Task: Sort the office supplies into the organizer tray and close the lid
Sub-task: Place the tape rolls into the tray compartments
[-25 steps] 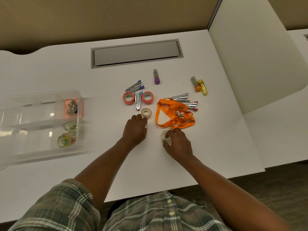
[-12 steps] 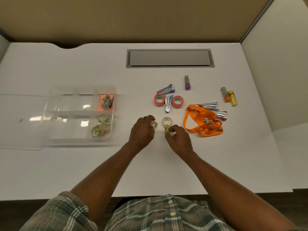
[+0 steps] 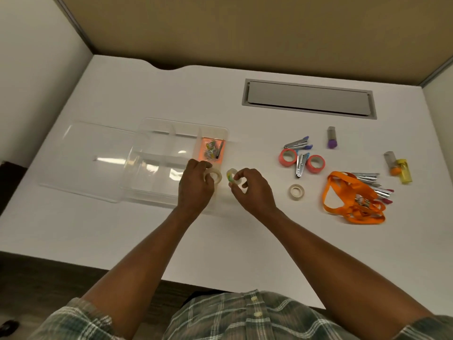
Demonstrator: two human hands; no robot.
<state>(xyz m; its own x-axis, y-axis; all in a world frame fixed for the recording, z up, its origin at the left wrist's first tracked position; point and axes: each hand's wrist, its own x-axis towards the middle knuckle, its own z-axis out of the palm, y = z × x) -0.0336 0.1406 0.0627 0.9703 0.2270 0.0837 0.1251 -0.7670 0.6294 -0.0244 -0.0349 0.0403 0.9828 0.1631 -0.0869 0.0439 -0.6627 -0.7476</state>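
Note:
A clear organizer tray [image 3: 157, 133] with dividers sits on the white desk, its clear lid [image 3: 81, 153] lying open to the left. Paper clips on an orange pad [image 3: 212, 151] fill its back right compartment. My left hand [image 3: 196, 186] holds a beige tape roll [image 3: 215, 176] over the tray's front right corner. My right hand [image 3: 252, 190] holds a clear tape roll [image 3: 231, 175] just right of the tray. Another beige tape roll [image 3: 296, 191] lies on the desk to the right.
Two pink tape rolls [image 3: 288, 157] and staple removers [image 3: 301, 165] lie right of centre, with an orange lanyard [image 3: 348, 192], a purple-capped tube [image 3: 332, 137] and yellow and orange tubes [image 3: 402, 169] further right. A grey cable hatch [image 3: 308, 99] is at the back.
Both hands lifted a tape roll each and carried them left toward the tray; the left one now hovers over the tray's front right corner. The camera view turned left.

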